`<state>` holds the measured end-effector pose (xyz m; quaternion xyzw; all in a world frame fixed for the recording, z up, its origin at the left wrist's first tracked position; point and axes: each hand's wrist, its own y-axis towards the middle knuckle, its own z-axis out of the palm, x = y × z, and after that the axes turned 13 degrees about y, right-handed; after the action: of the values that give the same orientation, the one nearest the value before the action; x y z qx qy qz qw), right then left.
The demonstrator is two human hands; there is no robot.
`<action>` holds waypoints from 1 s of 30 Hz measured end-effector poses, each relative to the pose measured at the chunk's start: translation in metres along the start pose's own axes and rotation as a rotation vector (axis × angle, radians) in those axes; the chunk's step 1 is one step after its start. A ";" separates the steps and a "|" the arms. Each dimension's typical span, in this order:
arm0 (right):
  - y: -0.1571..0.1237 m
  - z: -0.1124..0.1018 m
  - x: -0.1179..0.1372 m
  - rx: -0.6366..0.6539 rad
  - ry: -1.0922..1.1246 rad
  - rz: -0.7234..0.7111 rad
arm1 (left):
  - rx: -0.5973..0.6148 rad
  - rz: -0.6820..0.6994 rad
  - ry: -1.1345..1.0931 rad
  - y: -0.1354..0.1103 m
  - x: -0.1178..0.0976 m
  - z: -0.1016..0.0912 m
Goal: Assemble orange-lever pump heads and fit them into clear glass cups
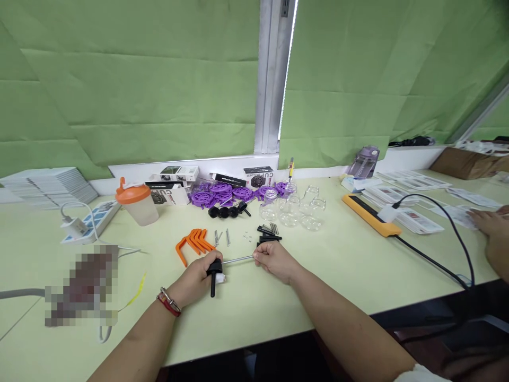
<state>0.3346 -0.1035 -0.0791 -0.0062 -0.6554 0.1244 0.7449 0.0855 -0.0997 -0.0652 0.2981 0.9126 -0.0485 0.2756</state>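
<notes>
My left hand [196,278] grips a black knob part [214,271] with a stem pointing down toward me. A thin metal rod [237,259] runs from that knob to the right, and my right hand [274,260] pinches its far end. Both hands rest on the pale green table [318,276] near its front edge. Just beyond them lie several orange curved pieces [194,241], a few metal screws [222,237] and small black parts with springs [269,233].
Farther back are purple wheel-like parts [222,193], black knobs [225,212], clear glass jars [296,209], small boxes [175,175], an orange-lidded cup [137,204] and a power strip [93,220]. An orange device [371,215] with a black cable lies right, near another person's hand [495,231].
</notes>
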 end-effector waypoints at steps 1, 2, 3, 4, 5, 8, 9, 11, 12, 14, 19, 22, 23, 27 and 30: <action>0.000 0.000 -0.001 0.000 -0.015 -0.005 | 0.001 -0.006 -0.001 0.000 -0.001 0.000; 0.001 0.000 -0.001 0.001 -0.030 -0.009 | 0.004 -0.010 -0.007 -0.001 -0.001 0.000; 0.001 -0.001 -0.002 0.001 -0.043 -0.013 | 0.009 -0.012 -0.019 -0.001 -0.003 -0.001; 0.001 -0.001 -0.003 0.002 -0.053 -0.017 | 0.016 -0.010 -0.037 -0.002 -0.004 -0.002; 0.002 -0.001 -0.003 0.003 -0.057 -0.023 | 0.026 -0.002 -0.056 -0.002 -0.006 -0.002; 0.002 -0.001 -0.004 0.004 -0.040 -0.034 | 0.054 0.039 -0.107 -0.004 -0.009 -0.006; 0.002 -0.002 -0.004 0.005 -0.035 -0.034 | 0.064 0.049 -0.117 -0.005 -0.009 -0.007; 0.003 -0.002 -0.005 0.006 -0.043 -0.036 | 0.083 0.051 -0.134 -0.005 -0.008 -0.009; 0.003 -0.002 -0.005 0.005 -0.050 -0.038 | 0.089 0.042 -0.140 -0.005 -0.007 -0.009; 0.003 -0.003 -0.006 0.006 -0.046 -0.043 | 0.090 0.010 -0.151 -0.004 -0.006 -0.010; 0.002 -0.003 -0.004 0.039 0.025 -0.038 | 0.054 -0.054 -0.196 -0.001 -0.006 -0.008; 0.002 -0.002 -0.003 0.038 0.026 -0.045 | 0.006 -0.130 -0.305 0.001 -0.006 -0.005; 0.002 -0.002 -0.003 0.041 0.027 -0.046 | -0.001 -0.168 -0.382 0.001 -0.006 -0.005; 0.002 -0.001 -0.003 0.035 0.046 -0.040 | 0.062 -0.252 -0.796 -0.001 -0.005 -0.006; 0.003 0.000 -0.003 0.015 0.049 -0.040 | 0.180 -0.223 -1.024 -0.005 -0.006 -0.009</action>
<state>0.3338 -0.1009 -0.0824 0.0095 -0.6360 0.1141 0.7631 0.0826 -0.1045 -0.0551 0.1599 0.6796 -0.2949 0.6524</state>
